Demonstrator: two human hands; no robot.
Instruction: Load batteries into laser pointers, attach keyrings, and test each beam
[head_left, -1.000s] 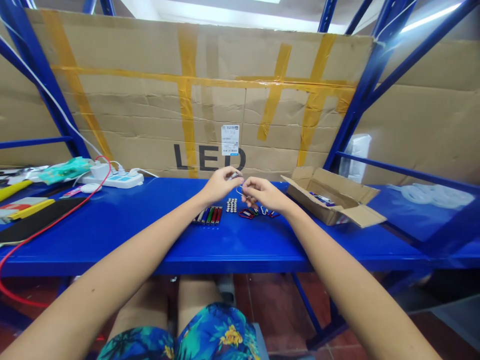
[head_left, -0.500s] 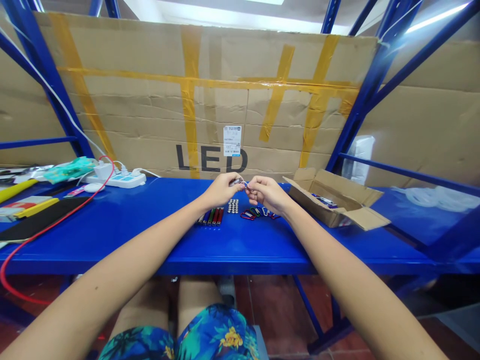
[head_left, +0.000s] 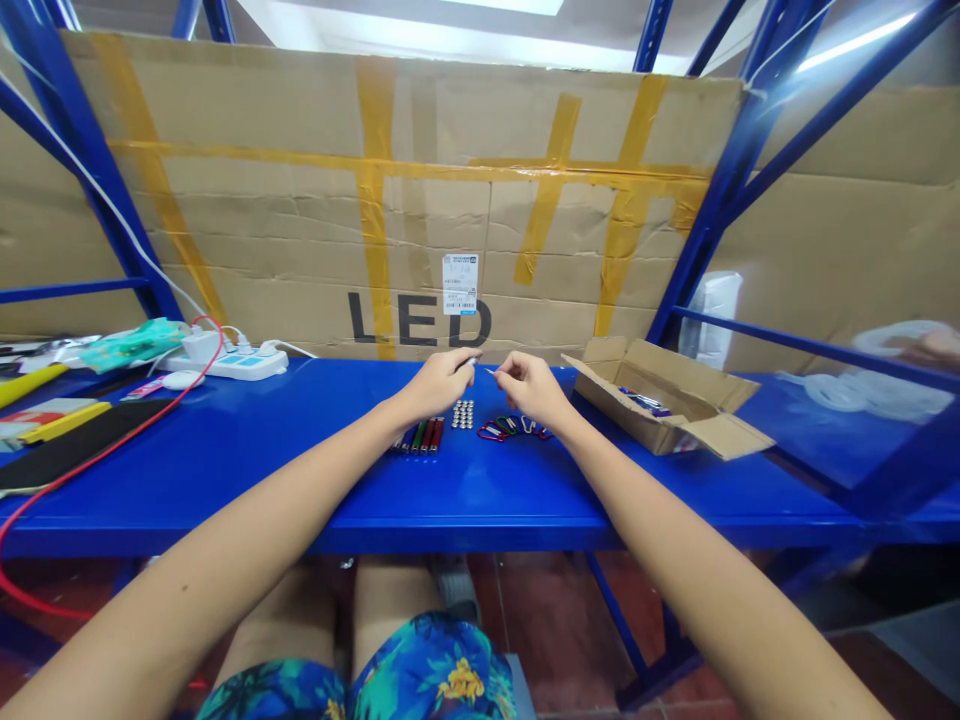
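My left hand pinches a small dark cylindrical piece above the blue bench. A few centimetres to its right, my right hand pinches a thin metal ring or clip; the two parts are apart. Below the hands lie a row of small coloured tubes, a cluster of button cells and several coloured carabiner clips.
An open cardboard box stands right of my right hand. A white power strip, a red cable and flat yellow and black items lie at the left. A large taped "LED" carton closes the back.
My hands, which met with the two small parts together, have drawn slightly apart. The camera view has shifted a little.
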